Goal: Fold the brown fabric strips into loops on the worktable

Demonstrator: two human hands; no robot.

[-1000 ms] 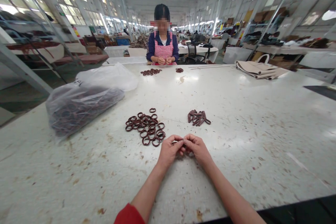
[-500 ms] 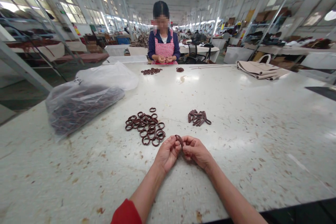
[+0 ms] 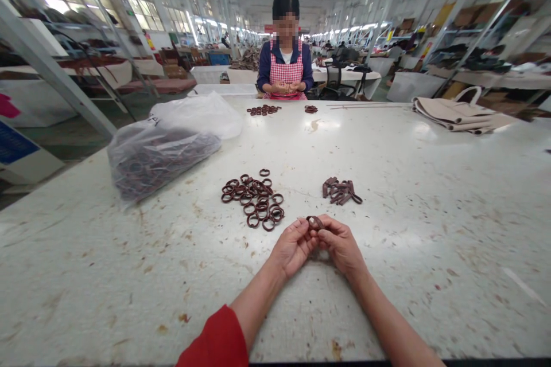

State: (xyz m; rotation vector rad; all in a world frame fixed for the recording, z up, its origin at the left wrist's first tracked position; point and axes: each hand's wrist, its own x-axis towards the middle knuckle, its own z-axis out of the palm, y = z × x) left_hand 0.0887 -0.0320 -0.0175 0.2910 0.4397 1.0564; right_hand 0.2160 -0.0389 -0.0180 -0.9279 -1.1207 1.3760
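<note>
Between my two hands, above the table, is a dark brown loop that looks like a leather strap ring. The fingers of my left hand pinch its left side. My right hand grips the right side with thumb and fingers. Just beyond my left hand lies a loose pile of round brown loops. Past my right hand sits a smaller heap of flattened brown loops.
A clear plastic bag full of brown loops lies at the left. Folded beige fabric pieces rest at the far right. A person in a checked apron sits across the table, with small loop piles before them.
The view has shifted, so the whole scene sits further right. In my fingers the loop has turned from edge-on to showing its round opening. Both hands still hold it.
</note>
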